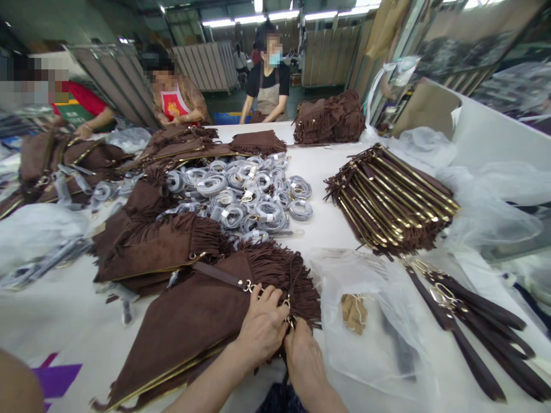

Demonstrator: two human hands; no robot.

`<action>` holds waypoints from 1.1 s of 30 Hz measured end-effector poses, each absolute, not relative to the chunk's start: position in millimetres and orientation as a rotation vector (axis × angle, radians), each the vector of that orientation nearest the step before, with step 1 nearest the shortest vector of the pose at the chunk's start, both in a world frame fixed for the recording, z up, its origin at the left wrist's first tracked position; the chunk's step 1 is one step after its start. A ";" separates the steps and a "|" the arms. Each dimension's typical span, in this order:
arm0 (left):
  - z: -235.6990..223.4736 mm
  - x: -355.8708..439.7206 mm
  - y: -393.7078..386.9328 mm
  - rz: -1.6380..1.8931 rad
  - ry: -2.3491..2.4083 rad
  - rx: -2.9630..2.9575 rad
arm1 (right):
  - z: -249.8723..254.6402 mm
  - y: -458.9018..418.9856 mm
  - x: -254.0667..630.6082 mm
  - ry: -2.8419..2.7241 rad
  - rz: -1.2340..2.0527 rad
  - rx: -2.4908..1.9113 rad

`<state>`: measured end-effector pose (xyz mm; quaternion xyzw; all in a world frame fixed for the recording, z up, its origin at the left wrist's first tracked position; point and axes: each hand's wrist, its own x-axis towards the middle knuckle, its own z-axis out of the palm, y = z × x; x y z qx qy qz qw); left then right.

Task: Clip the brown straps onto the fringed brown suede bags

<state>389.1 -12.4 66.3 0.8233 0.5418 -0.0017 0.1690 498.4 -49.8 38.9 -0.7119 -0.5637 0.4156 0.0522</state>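
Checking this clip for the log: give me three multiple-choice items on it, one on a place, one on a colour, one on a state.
1. Where are the grey wrapped coils?
A. table middle
B. floor
C. inside a box

2. What colour is the fringed bag under the hands?
A. white
B. brown
C. red

3. What are both hands doing?
A. hanging free
B. resting flat on bare table
C. pinching at the bag's metal clasp

Answers: 1 A, they lie heaped mid-table. 2 B, brown suede shows. 3 C, left hand and right hand meet at the clasp.
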 end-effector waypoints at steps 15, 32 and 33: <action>63.9 389.3 -11.1 -0.004 1.534 2.389 | 31.4 -69.5 497.3 -1.601 1.262 -1.947; 81.9 361.5 -37.2 0.354 1.024 2.841 | 84.1 31.5 511.7 -1.123 2.075 -1.370; 81.2 362.9 -33.5 0.269 1.047 2.822 | 80.4 38.3 507.2 -1.147 2.097 -1.355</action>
